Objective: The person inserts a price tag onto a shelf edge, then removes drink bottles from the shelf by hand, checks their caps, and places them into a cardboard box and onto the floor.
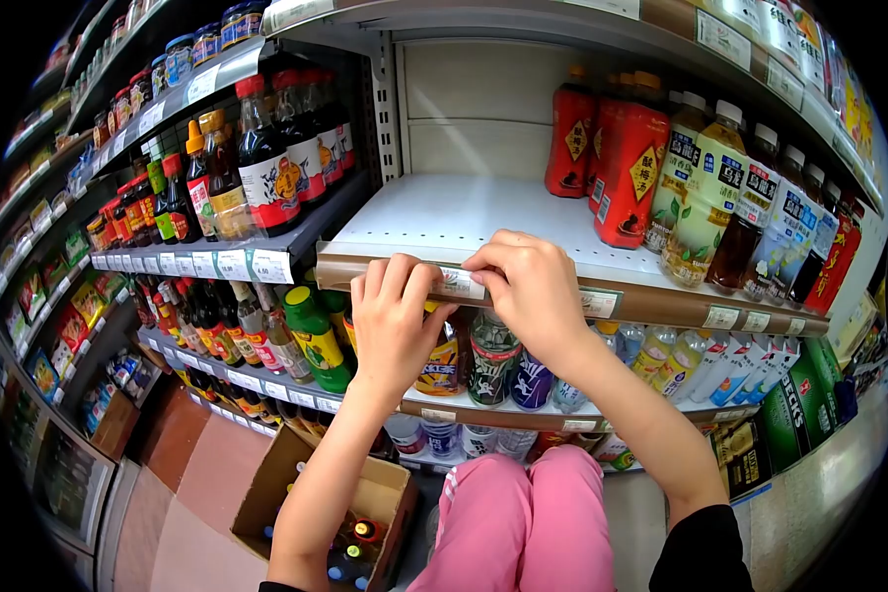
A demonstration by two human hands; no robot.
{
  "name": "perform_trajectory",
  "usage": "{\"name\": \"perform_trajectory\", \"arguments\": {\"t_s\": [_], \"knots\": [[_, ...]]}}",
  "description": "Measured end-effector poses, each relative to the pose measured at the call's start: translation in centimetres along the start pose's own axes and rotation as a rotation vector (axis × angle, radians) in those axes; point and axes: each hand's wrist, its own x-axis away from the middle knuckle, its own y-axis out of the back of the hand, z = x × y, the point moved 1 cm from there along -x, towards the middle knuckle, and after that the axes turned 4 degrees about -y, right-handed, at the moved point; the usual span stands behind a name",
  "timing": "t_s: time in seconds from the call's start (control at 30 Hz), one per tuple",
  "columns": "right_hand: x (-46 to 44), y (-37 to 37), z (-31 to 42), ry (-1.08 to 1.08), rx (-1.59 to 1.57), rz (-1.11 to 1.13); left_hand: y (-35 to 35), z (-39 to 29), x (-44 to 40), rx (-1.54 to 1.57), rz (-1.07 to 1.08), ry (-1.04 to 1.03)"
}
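A brown label strip (651,306) runs along the front edge of the white shelf (444,212). My left hand (397,311) is curled over this strip, its fingertips on the upper edge and its thumb lower down, beside a price label (459,283). From the other side, my right hand (531,291) has thumb and index finger closed at the label's right end. The label lies between both hands, partly covered by the fingers. Just to the right, another price label (600,303) sits in the strip.
Red drink bottles (627,168) and tea bottles (705,202) stand on the shelf's right side. Sauce bottles (266,168) fill the left shelves. More drinks (493,357) stand below. An open cardboard box (390,483) with bottles is on the floor beside my knees.
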Motion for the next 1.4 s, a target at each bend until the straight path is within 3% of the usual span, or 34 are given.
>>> {"name": "perform_trajectory", "arguments": {"t_s": [1.4], "knots": [[2.9, -0.2, -0.1, 0.195, 0.108, -0.049, -0.9, -1.6, 1.0, -0.163, -0.037, -0.046]]}}
